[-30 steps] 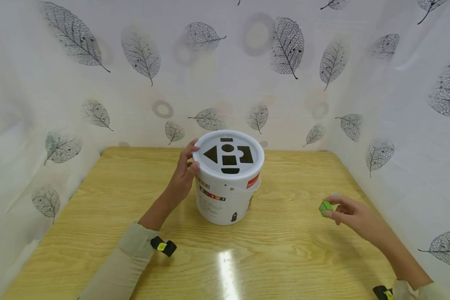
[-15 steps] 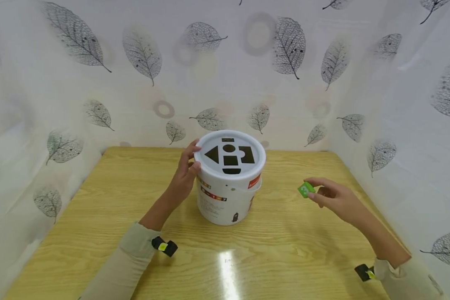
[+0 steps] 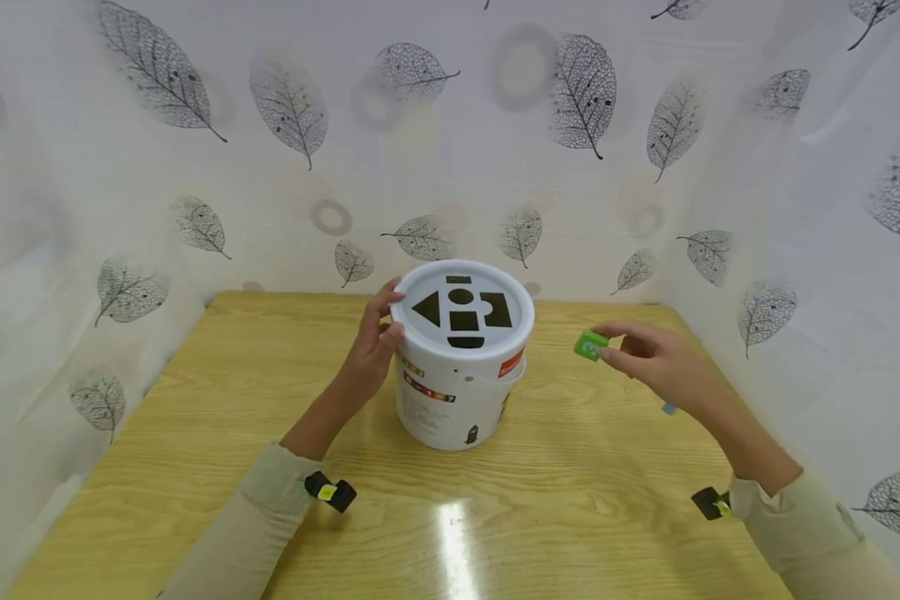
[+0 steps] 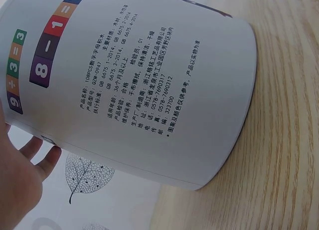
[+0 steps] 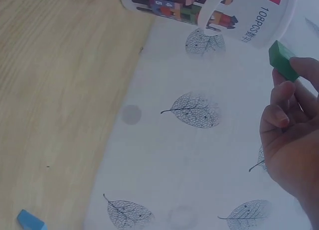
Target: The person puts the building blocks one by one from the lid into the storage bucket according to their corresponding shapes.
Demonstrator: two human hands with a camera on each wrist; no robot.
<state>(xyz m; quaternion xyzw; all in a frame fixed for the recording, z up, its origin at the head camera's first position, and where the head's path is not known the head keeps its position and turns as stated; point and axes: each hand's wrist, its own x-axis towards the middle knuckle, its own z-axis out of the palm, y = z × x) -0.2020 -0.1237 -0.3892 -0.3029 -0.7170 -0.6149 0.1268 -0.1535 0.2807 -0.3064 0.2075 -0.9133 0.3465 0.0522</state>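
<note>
A white bucket point(image 3: 450, 400) stands on the wooden table, topped by a white lid point(image 3: 420, 337) with dark cut-out shapes: a triangle, a circle, a square and several others. My left hand point(image 3: 371, 350) holds the bucket at the left of its lid, thumb toward the front and fingers farther back along the rim. To the right of the bucket, above the table, my right hand point(image 3: 663, 362) pinches a small green block point(image 3: 591, 345) between thumb and fingertips. A white figure like a 3 shows on the block's face. In the right wrist view the green block point(image 5: 282, 59) overlaps the bucket's edge.
A small blue block point(image 3: 668, 408) lies on the table point(image 3: 585, 517) below the right hand, partly hidden by it. The bucket's white handle point(image 3: 513, 379) hangs down its right side. Leaf-printed cloth point(image 3: 450, 167) encloses the table at the back and both sides.
My right hand has carried the green block leftward and up, closer to the bucket, turning its numbered face into view. The blue block shows more now. My left hand stays at the lid.
</note>
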